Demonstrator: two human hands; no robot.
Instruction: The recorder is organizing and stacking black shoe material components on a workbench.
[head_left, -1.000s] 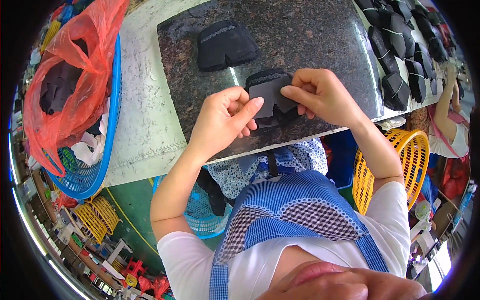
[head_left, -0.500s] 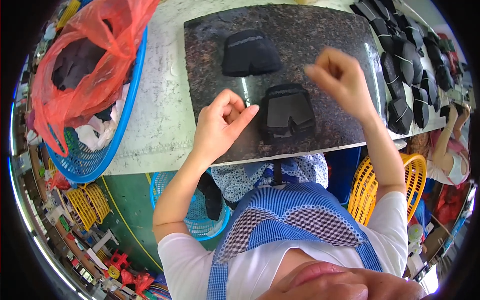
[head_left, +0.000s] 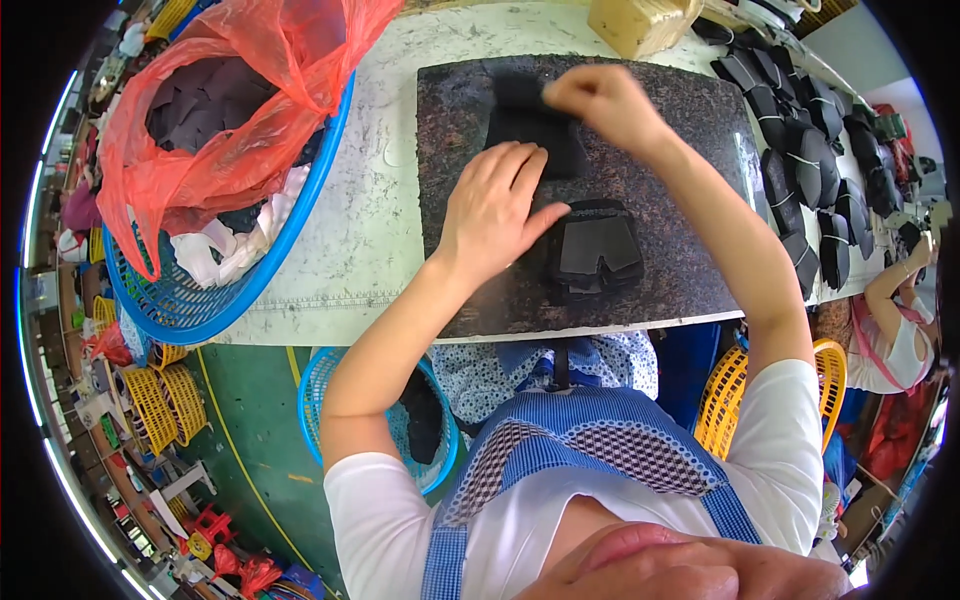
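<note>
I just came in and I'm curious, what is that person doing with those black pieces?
A person is working at a dark stone slab on a table. The left hand lies flat on the slab, partly over a black piece, and the right hand pinches that piece's top edge. A second black piece lies nearer the person. More black pieces sit in rows on the right, and a blue basket holds a red bag.

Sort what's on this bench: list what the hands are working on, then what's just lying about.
In hand:
left hand
right hand
far black piece
near black piece
dark slab

Lying about:
blue basket with red bag
row of black pieces
cardboard box
</note>
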